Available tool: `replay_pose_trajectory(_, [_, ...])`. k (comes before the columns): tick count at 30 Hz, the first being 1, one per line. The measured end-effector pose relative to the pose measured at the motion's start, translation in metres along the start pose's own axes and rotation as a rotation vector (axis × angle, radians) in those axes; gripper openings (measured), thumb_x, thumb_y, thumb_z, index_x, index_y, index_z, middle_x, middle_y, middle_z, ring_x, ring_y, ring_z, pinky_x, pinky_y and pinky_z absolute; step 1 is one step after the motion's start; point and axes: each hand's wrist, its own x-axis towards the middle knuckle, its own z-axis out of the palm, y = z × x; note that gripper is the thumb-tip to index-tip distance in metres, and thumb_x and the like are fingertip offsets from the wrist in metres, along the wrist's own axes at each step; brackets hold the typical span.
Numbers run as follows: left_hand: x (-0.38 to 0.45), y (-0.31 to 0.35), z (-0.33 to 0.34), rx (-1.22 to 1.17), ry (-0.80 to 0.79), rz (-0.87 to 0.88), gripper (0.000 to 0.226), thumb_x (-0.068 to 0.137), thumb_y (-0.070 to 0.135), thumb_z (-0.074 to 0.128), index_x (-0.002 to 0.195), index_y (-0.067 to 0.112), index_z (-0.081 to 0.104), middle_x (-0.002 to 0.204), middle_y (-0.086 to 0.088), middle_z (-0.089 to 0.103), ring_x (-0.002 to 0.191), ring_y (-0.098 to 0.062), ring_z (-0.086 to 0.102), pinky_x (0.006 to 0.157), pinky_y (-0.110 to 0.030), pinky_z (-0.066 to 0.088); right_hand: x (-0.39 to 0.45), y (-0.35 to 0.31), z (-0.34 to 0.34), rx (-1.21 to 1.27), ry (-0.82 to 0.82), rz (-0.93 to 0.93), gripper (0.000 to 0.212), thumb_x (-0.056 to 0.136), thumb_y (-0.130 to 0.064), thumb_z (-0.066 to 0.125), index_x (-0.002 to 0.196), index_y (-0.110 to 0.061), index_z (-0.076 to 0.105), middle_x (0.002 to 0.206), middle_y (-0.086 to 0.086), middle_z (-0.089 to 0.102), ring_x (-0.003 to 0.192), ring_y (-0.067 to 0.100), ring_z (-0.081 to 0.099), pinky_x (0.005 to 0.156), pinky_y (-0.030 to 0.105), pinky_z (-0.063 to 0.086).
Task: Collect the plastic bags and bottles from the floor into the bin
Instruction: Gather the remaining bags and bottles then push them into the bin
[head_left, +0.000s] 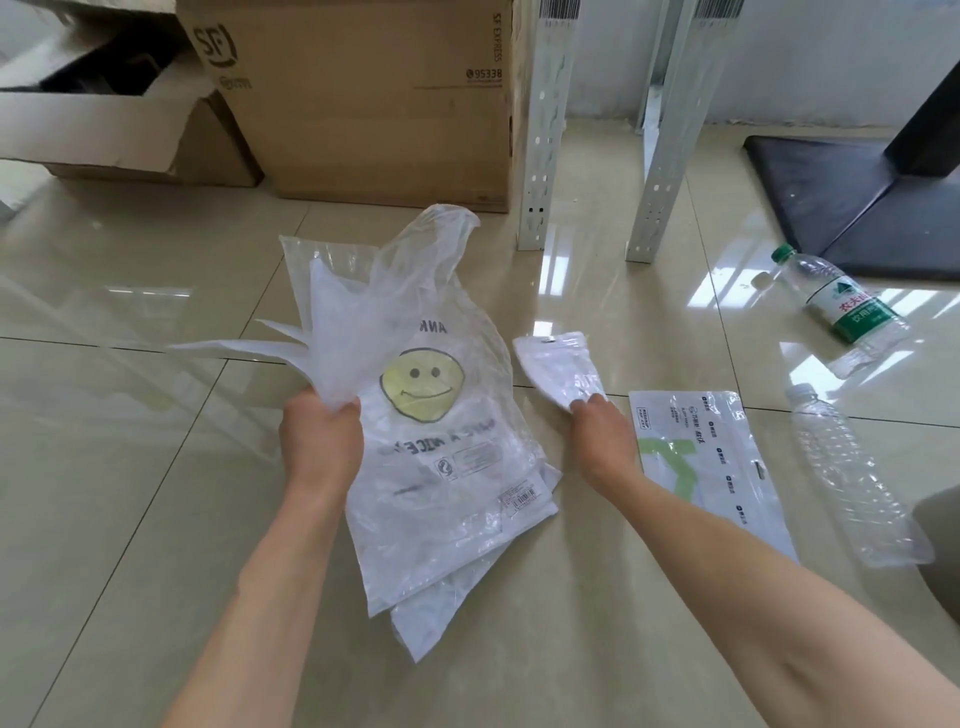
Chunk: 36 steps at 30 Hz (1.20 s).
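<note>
Two bottles (860, 475) lie lengthwise, caps pointing away.

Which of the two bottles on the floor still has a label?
The far bottle, with the green cap and green-and-white label. The near bottle is bare clear plastic, with no label.

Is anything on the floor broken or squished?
Yes. The clear bottle without a label, lying on its side near the right hand, looks crumpled. The green-label bottle also lies tipped over, but keeps its shape.
</note>
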Motion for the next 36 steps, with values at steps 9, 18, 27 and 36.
replay_pose_trajectory(9, [-0.024,0.011,0.007,-0.16,-0.109,-0.022,0.019,0.09,0.018,0.06,0.071,0.018,0.058,0.079,-0.005,0.062,0.073,-0.02,0.055,0.069,-0.033,0.045,-0.078,-0.078,-0.057,0.88,0.06,-0.443,0.029,0.098,-0.016,0.056,0.126,-0.013,0.064,0.113,-0.005,0.061,0.086,0.009,0.062,0.08,0.02,0.054])
replay_pose_trajectory(18, [-0.04,0.021,0.011,-0.226,-0.167,-0.048,0.029,0.085,0.042,0.069,0.071,0.017,0.063,0.06,0.007,0.066,0.06,-0.015,0.066,0.052,-0.019,0.05,-0.105,-0.091,-0.06,0.654,-0.11,-0.695,0.04,0.103,-0.041,0.038,0.139,-0.033,0.05,0.142,-0.014,0.05,0.113,0.005,0.056,0.093,0.022,0.046])
replay_pose_trajectory(27, [-0.046,0.032,0.036,-0.036,-0.14,0.068,0.012,0.091,0.014,0.058,0.081,0.009,0.063,0.076,-0.006,0.063,0.071,-0.024,0.056,0.069,-0.031,0.043,-0.048,0.063,-0.025,0.2,-0.166,0.334,0.085,0.088,-0.066,0.047,0.154,-0.019,0.018,0.16,0.017,0.019,0.148,0.033,0.022,0.114,0.055,0.025])
replay_pose_trajectory(36, [-0.055,0.038,0.07,0.027,-0.194,0.166,0.016,0.091,0.013,0.057,0.075,0.012,0.06,0.061,0.007,0.052,0.06,-0.022,0.049,0.065,-0.029,0.038,-0.049,0.086,0.003,-0.189,-0.225,0.271,0.058,0.097,-0.026,0.049,0.145,-0.001,0.029,0.145,0.034,0.034,0.135,0.044,0.037,0.1,0.045,0.046])
